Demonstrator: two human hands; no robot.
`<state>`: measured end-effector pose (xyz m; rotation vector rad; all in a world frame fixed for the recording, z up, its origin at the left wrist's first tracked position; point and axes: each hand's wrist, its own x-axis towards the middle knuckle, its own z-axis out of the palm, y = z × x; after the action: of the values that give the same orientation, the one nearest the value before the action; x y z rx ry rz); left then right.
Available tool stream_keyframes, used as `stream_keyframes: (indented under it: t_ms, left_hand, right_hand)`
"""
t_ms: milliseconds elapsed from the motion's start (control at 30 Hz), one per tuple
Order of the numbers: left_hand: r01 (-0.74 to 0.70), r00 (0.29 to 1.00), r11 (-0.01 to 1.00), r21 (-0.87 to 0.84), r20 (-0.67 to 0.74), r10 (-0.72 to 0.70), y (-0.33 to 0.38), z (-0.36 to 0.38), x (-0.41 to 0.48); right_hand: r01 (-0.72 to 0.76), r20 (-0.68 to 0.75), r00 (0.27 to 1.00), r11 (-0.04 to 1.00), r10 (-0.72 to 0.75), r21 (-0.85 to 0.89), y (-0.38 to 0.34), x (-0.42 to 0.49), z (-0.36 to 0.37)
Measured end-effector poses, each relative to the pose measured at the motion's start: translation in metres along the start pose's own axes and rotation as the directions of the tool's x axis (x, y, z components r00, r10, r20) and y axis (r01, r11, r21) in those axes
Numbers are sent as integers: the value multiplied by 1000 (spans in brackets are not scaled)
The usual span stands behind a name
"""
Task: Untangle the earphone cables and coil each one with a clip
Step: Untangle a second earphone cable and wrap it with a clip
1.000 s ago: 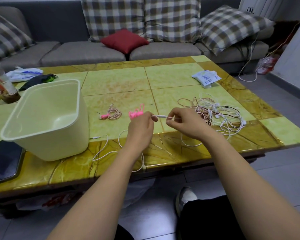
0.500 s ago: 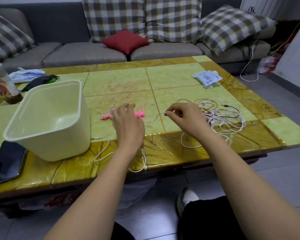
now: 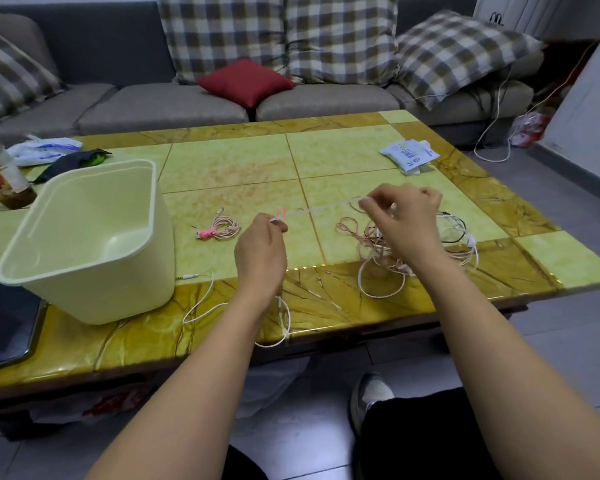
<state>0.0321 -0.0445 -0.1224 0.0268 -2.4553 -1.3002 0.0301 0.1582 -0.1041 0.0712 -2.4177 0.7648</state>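
Observation:
A pale earphone cable (image 3: pixel 321 207) runs taut between my two hands above the table. My left hand (image 3: pixel 261 252) pinches its left end, and my right hand (image 3: pixel 400 220) pinches it farther right, over a tangled heap of pink, white and black earphone cables (image 3: pixel 454 237). The cable's loose part (image 3: pixel 201 306) trails under my left wrist to a plug by the bin. A small pink clip (image 3: pixel 280 213) shows just above my left fingers. One coiled pink earphone with a pink clip (image 3: pixel 222 229) lies left of my left hand.
A cream plastic bin (image 3: pixel 84 237) stands at the left on the green and yellow tiled table (image 3: pixel 229 168). A dark phone (image 3: pixel 6 327) lies at the near left edge, a drink cup (image 3: pixel 0 171) at far left, white packets (image 3: pixel 409 155) at far right. A sofa stands behind.
My hands have moved apart: the right hand rose to the right and the cable between them has drawn longer and taut. The left hand has closed on the cable end again.

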Motion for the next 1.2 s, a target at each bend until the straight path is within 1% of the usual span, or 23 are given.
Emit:
stream_keyframes:
  t_ms: [33, 67, 100, 167, 200, 233, 300, 367, 400, 467, 533, 567, 600, 667, 733, 800, 900, 967, 1033, 1067, 1133, 1167, 1200]
  left_hand:
    - [22, 999, 1000, -8, -28, -22, 1, -2, 1]
    - [47, 997, 999, -15, -56, -48, 2, -4, 2]
    - [75, 994, 997, -13, -78, -76, 1, -5, 2]
    - [139, 986, 990, 26, -93, -136, -6, -6, 4]
    - [176, 982, 983, 60, -80, -171, -11, -7, 6]
    - [209, 977, 973, 94, -64, -204, -17, -8, 7]
    - [262, 965, 947, 184, -32, -260, -26, -10, 10]
    - [247, 965, 904, 350, -3, -263, -25, -9, 9]
    - [194, 978, 889, 414, -6, -211, -21, -8, 7]
    - [-28, 999, 917, 397, -27, 42, -9, -5, 1]
    - [-306, 951, 922, 238, 31, 308, 5, -1, -5]
    - [-379, 925, 912, 157, 99, 367, 11, 3, -7]
    - [-402, 906, 909, 106, 190, 378, 14, 7, -8]
    - [-361, 881, 924, 126, 372, 293, 11, 18, -11]
    - [-292, 860, 935, 203, 483, 164, 5, 25, -14]
    - [-255, 852, 934, 250, 515, 95, 1, 26, -13]
    - [-192, 867, 953, 233, 496, 53, 2, 24, -10]
    - [-136, 901, 974, 183, 432, 45, 6, 20, -10]
    - [-99, 946, 986, 135, 322, 51, 10, 15, -11]
    - [-82, 965, 990, 115, 258, 50, 11, 12, -11]
    - [-47, 987, 997, 57, 157, 38, 13, 6, -8]
    - [-37, 991, 999, 30, 131, 33, 13, 5, -7]
    - [-31, 993, 999, 11, 115, 30, 14, 4, -6]
  right_hand:
    - [16, -60, 998, 999, -14, 45, -1, 2, -2]
    - [1, -3, 1000, 999, -1, 54, -1, 3, -3]
    - [-22, 140, 990, 1000, 20, 14, 0, 2, -2]
    - [-33, 454, 887, 992, 87, -126, 1, -6, 2]
    - [-24, 524, 847, 991, 89, -130, 1, -9, 4]
    - [-22, 527, 848, 997, 56, -71, 0, -10, 5]
    - [-58, 426, 905, 993, 11, 98, -5, -8, 5]
    - [-46, 385, 923, 993, 0, 111, -8, -5, 5]
    - [-31, 410, 912, 998, 4, 57, -9, -5, 7]
    - [19, 462, 887, 999, 4, -45, -11, -9, 12]
    - [41, 466, 885, 997, -7, -64, -18, -11, 18]
    - [66, 455, 890, 995, -27, -70, -22, -12, 21]
    - [100, 440, 896, 992, -56, -78, -26, -13, 23]
    - [159, 433, 895, 982, -102, -97, -28, -14, 26]
    - [172, 454, 884, 981, -113, -92, -25, -17, 27]
    - [147, 498, 862, 986, -92, -72, -20, -18, 27]
    - [53, 556, 831, 998, -23, -39, -13, -19, 22]
    - [33, 585, 810, 992, 47, -124, -7, -17, 16]
    - [8, 552, 824, 971, 130, -240, 1, -14, 9]
    - [-17, 482, 863, 964, 147, -264, 6, -11, 5]
    - [-94, 244, 958, 971, 148, -219, 13, -5, -2]
    - [-109, 119, 984, 977, 132, -183, 15, -2, -6]
    - [-119, 63, 989, 978, 131, -173, 18, 0, -8]
